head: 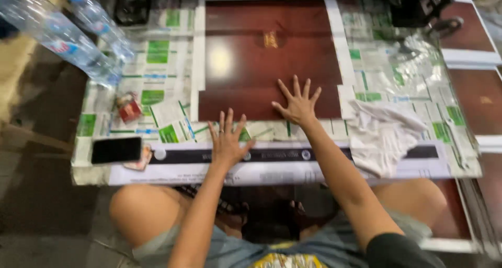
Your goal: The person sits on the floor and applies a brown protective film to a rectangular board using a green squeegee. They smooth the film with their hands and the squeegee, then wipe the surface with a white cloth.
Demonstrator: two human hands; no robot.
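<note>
- Right hand (pixel 299 104): fingers spread, palm flat on glossy dark-red rectangular panel (pixel 251 59), near its lower edge.
- Left hand (pixel 228 140): fingers apart, resting just below panel, on paper-lined table (pixel 157 85).
- Crumpled white cloth (pixel 384 137), right of right hand.
- Black phone (pixel 116 150), left of left hand; possibly face-down.

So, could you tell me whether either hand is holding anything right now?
Nothing is held: the right hand lies flat on the dark red board, the left hand flat near its edge.

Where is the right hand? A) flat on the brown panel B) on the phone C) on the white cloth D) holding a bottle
A: the right hand lies spread, fingers splayed, on the lower part of the brown panel.
</note>
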